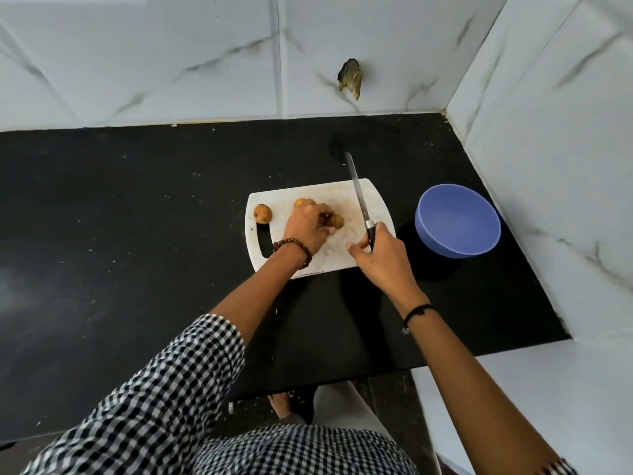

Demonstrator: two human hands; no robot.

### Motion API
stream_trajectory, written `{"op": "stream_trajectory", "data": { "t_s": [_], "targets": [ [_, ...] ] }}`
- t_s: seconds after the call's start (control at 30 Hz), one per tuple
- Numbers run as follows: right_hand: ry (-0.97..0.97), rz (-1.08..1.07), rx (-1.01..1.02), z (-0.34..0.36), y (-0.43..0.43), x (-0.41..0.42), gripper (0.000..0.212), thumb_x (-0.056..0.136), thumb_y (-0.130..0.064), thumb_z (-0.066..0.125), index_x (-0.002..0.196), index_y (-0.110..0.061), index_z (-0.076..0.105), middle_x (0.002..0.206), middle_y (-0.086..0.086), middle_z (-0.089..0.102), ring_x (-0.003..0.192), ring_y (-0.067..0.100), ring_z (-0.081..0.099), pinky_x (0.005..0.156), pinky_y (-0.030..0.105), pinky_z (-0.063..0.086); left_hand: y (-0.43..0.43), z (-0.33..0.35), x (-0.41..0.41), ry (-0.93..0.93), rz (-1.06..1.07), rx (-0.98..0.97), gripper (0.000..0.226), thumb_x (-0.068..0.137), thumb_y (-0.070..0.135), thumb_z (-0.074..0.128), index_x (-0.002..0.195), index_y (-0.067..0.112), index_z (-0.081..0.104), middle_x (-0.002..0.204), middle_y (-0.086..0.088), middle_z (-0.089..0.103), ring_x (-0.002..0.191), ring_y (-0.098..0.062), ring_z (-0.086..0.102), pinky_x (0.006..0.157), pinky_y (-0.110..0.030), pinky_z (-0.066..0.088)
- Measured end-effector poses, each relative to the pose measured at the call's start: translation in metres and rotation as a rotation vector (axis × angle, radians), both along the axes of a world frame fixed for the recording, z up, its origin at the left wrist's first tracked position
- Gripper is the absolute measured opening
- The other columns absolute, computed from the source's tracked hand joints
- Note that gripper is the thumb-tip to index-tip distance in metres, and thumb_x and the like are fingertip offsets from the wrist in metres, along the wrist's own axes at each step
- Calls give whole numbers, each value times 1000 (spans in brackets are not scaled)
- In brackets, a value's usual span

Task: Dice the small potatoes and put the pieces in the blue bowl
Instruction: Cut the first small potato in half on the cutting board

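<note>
A black countertop (137, 234) in a marble-tiled corner is carrying a white cutting board (337, 200). On it, a small potato (336, 221) is sitting under the left hand (306, 231), whose fingers are curling over it and pinning it. It appears firm, round and liable to roll, so it is best held by its sides. A second potato (262, 213) is lying left of that hand and a third potato (300, 202) just beyond it. The right hand (383, 258) is gripping the knife (359, 197) by its handle. The blue bowl (445, 245) is standing to its right.
</note>
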State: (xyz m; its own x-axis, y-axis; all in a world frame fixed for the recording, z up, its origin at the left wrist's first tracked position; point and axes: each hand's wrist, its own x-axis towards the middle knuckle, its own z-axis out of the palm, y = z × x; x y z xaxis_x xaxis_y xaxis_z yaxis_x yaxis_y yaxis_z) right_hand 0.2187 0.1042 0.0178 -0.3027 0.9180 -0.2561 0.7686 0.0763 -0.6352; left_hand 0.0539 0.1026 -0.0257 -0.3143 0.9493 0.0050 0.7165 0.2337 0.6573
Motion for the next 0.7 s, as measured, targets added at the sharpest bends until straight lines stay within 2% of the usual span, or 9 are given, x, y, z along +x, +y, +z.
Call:
{"op": "stream_trajectory", "data": {
  "t_s": [0.1,0.2,0.33,0.43,0.6,0.7],
  "targets": [
    [26,48,32,-10,22,-16,38,89,-25,76,113,-17,47,111,-3,64,96,18,64,82,36,55,-6,-1,-2,-16,-20,29,27,79,4,72,105,11,67,100,-6,60,90,-20,61,84,-32,54],
    [31,90,53,-18,34,-26,39,88,-25,78,110,-19,46,110,0,65,97,19,63,82,35,53,-11,-2,-4,-73,-1,64,26,80,-1,68,104,8,63,100,-7,61,88,-20,63,81,-31,56],
    [84,94,119,-29,42,-29,33,88,-27,78,101,-20,48,98,-4,64,89,17,63,80,40,56,-16,-1,-7,-160,73,63,30,79,10,75,104,12,58,96,-1,64,83,-11,62,75,-17,51],
    [106,127,128,-28,52,-34,28,93,-32,72,103,-19,50,97,-4,64,89,13,63,81,36,56,-21,2,-8,-177,70,65,32,78,17,77,104,17,58,93,5,62,79,-4,59,67,-6,46],
    [91,184,164,-24,76,-62,29,94,-25,70,114,-20,49,108,-3,66,102,18,65,89,43,57,-24,2,-4,-128,56,76,21,76,25,79,89,13,66,97,3,59,74,-6,58,67,-7,45],
    [66,233,150,-25,85,-74,28,94,-23,70,110,-24,47,107,-3,66,102,19,66,89,42,56,-23,-3,-2,-108,75,51,25,74,31,80,83,11,67,91,5,57,71,-7,56,64,-9,45]
  ]
}}
